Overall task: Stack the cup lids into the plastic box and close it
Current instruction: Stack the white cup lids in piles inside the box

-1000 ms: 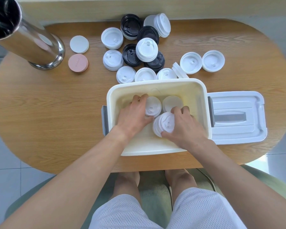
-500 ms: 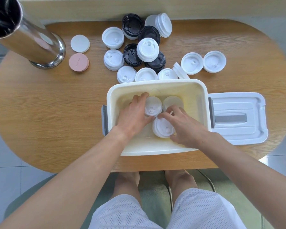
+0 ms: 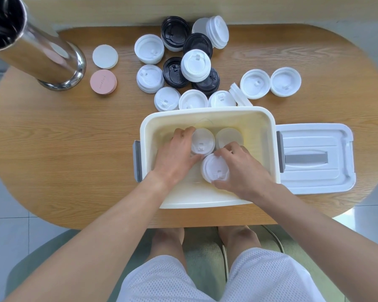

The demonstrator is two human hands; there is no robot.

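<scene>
A cream plastic box (image 3: 207,112) stands open on the wooden table, and both my hands are inside it. My left hand (image 3: 175,153) grips a stack of white cup lids (image 3: 202,141) at the box's middle. My right hand (image 3: 242,168) curls around a second white lid stack (image 3: 214,167) nearer to me. A third white stack (image 3: 228,136) stands untouched behind my right hand. The box's white cover (image 3: 314,158) lies flat just right of the box. Several loose white and black lids (image 3: 195,65) lie on the table beyond the box.
A shiny metal cylinder (image 3: 37,53) leans at the back left. A white disc (image 3: 105,56) and a pink disc (image 3: 103,82) lie beside it. Two white lids (image 3: 271,82) sit at the back right. My knees and a green seat show below the table edge.
My right hand has turned the near lid stack from tilted on its side to flat on the box floor and now wraps around it. My left hand has stayed on its stack.
</scene>
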